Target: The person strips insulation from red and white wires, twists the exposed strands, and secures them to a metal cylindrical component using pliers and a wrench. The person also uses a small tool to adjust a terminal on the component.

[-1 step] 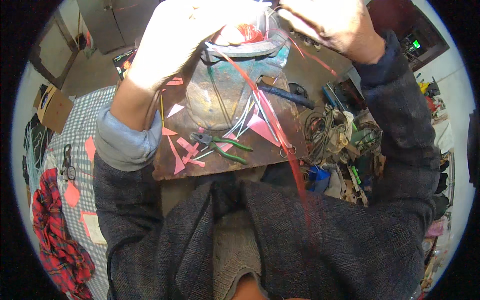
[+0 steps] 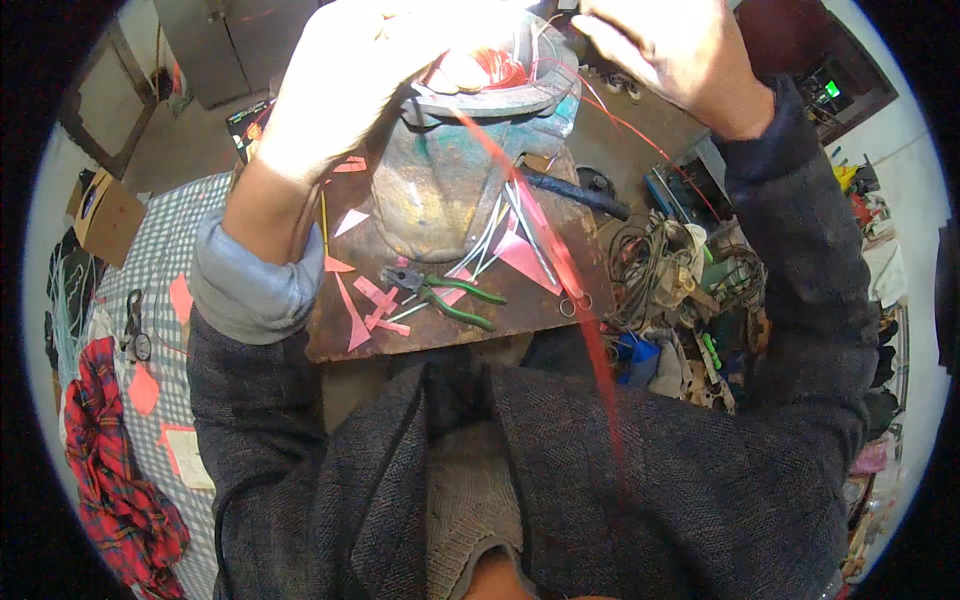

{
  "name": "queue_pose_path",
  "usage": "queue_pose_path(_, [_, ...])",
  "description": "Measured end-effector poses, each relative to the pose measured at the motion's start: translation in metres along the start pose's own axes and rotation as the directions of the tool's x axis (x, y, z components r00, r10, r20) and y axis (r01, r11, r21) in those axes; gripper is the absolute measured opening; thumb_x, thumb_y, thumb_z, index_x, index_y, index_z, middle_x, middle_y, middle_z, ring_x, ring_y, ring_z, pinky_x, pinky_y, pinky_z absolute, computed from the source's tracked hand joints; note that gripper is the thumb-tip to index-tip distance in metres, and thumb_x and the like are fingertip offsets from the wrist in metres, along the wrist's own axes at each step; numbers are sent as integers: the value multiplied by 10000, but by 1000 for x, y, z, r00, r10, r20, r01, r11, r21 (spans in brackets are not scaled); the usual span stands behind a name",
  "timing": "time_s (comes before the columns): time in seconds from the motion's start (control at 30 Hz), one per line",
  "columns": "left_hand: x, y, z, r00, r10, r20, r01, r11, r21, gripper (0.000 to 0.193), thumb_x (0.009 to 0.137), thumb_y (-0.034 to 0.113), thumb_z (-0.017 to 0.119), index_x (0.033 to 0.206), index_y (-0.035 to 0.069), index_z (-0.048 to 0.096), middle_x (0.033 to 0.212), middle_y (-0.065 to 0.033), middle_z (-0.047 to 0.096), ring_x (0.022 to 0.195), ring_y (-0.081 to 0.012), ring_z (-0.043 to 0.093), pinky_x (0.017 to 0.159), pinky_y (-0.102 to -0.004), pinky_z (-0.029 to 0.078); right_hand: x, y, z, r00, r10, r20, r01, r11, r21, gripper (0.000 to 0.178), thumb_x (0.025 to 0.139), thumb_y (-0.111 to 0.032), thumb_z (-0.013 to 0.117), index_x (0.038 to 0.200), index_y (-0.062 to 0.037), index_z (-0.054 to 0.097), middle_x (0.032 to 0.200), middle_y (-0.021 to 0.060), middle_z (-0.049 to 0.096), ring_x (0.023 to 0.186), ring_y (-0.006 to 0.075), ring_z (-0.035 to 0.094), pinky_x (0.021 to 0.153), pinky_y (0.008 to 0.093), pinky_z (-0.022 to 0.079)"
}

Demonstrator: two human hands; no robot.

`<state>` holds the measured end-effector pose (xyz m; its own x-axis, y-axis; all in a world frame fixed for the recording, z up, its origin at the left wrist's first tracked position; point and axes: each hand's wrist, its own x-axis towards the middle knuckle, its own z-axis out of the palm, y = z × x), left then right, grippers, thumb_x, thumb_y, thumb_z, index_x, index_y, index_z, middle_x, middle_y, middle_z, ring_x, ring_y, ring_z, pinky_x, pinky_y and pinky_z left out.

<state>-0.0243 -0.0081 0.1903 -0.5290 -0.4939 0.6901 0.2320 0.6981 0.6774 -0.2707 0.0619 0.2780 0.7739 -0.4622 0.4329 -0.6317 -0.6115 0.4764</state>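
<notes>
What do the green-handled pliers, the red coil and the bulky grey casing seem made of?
The pliers: head looks metal, dull and dark; grips, evenly green, probably plastic or rubber.
The red coil: thin, shiny strands suggest lacquered wire, though plastic coating is possible.
The grey casing: likely cast metal, judging by its thick rim and stained surface with green patches.

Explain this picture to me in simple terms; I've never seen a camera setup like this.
There's no robot here, just a person's bare hands. A wide fisheye camera on the head looks down, so straight edges bend. On the brown table lie green-handled pliers and pink scraps, and a worn, rounded casing stands there with red wire inside. The left hand is at the casing's rim; the right hand is raised beyond its right side. Glare hides what either holds.
</notes>
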Motion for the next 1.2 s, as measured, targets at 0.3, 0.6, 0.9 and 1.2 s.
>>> queue_pose_path(0.3, [-10,-16,6,994,37,-101,-52,986,-156,293,1033,170,630,1248,-23,679,1033,-86,716,862,-122,674,776,-276,534,17,-13,18,651,245,718,-753,94,651,388,1089,-323,547,918,-26,729,704,-18,623,587,75,545,565,258,448])
queue_pose_path(0.6, [-7,-16,8,980,155,-126,-149,987,54,256,1008,134,661,1215,-9,709,1047,-59,720,892,-103,644,770,-262,509,19,-25,14,776,388,497,-285,-488,825,356,1065,-329,531,926,-30,666,687,-44,558,574,11,462,477,167,335])
queue_pose_path(0.9, [-4,-18,0,997,83,-9,-83,994,-64,332,997,141,674,1282,-30,673,1146,-105,725,1000,-149,657,886,-294,522,5,-17,39,880,314,356,-466,428,774,339,1074,-277,575,1095,29,718,787,39,669,671,99,552,591,286,464])
queue_pose_path(1.2, [-3,-16,-4,999,-4,51,8,997,-81,333,1009,119,656,1307,-31,659,1168,-117,723,1020,-161,671,905,-315,536,2,-20,9,831,512,217,-417,317,852,253,1041,-190,591,906,-11,706,777,18,647,650,72,547,577,244,426])
